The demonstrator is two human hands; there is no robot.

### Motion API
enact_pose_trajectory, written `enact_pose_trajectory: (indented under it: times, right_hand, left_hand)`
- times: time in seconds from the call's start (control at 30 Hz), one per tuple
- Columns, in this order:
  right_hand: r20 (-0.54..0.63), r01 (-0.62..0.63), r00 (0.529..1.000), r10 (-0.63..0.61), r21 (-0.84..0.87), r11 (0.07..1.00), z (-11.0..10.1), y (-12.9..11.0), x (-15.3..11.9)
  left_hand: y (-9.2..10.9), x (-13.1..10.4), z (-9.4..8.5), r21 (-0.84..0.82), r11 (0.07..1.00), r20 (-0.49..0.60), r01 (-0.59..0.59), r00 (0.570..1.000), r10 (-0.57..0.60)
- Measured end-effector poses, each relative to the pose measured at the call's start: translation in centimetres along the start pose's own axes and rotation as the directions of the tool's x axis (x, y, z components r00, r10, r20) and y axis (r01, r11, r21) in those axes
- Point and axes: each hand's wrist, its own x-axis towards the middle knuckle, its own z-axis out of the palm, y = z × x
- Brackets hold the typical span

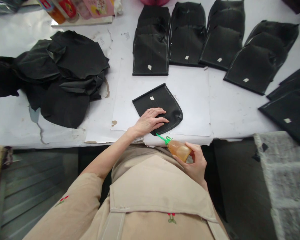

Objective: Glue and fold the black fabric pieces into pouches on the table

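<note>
A black leather-like piece (pixel 171 106) with one rounded end and a small pale tag lies tilted on white paper at the table's front edge. Flat on it rests my left hand (pixel 152 120), fingers spread. My right hand (pixel 196 161) is wrapped round a soft bottle (pixel 179 150) of amber liquid with a green nozzle. The nozzle's tip points left and is at the piece's lower corner, just below my left hand. Whether liquid is coming out is too small to tell.
Stacks of similar black pieces (pixel 151 50) form an arc across the back and right of the white table (pixel 102 116). A loose pile of black pieces (pixel 75 56) lies at the left. Bottles (pixel 67 8) and a pink box (pixel 99 7) stand at the back left.
</note>
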Motion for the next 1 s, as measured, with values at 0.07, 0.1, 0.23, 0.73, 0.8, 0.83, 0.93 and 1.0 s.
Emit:
enact_pose_trajectory:
  times: [0.07, 0.1, 0.23, 0.73, 0.8, 0.83, 0.93, 1.0]
  right_hand:
    - [0.012, -0.045, 0.999, 0.045, 0.03, 0.999, -0.1, 0.3, -0.2]
    - [0.021, -0.073, 0.997, 0.072, 0.048, 0.996, -0.2, 0.4, -0.3]
    - [0.061, -0.265, 0.964, 0.259, 0.172, 0.949, -0.8, 0.3, -0.2]
    - [-0.162, -0.262, 0.802, 0.574, 0.769, 0.583, -4.6, 1.0, 2.3]
    - [-0.278, -0.229, 0.803, 0.527, 0.673, 0.704, -5.3, 1.0, 2.3]
    - [-0.336, -0.228, 0.792, 0.51, 0.612, 0.757, -5.5, 1.0, 2.1]
    - [-0.395, -0.294, 0.781, 0.483, 0.45, 0.843, -5.5, 1.1, 0.7]
    - [-0.362, -0.327, 0.81, 0.461, 0.373, 0.868, -5.1, 1.2, -0.3]
  left_hand:
    - [-0.1, 0.0, 0.2, 0.006, 1.0, -0.013, -0.008, 1.0, 0.008]
    - [-0.1, 0.0, 0.3, 0.007, 1.0, -0.02, -0.01, 1.0, 0.01]
    - [0.1, 0.0, 0.2, 0.017, 1.0, -0.041, -0.011, 0.999, 0.012]
    - [5.1, 3.8, 0.6, 0.301, 0.93, -0.003, 0.212, 0.975, -0.221]
    - [5.8, 4.5, 0.8, 0.316, 0.916, 0.005, 0.246, 0.965, -0.261]
    - [6.0, 4.8, 0.9, 0.319, 0.911, 0.004, 0.26, 0.961, -0.276]
    - [6.3, 5.1, 1.1, 0.324, 0.902, -0.003, 0.285, 0.954, -0.3]
    - [6.3, 5.1, 1.2, 0.327, 0.898, -0.008, 0.293, 0.952, -0.307]
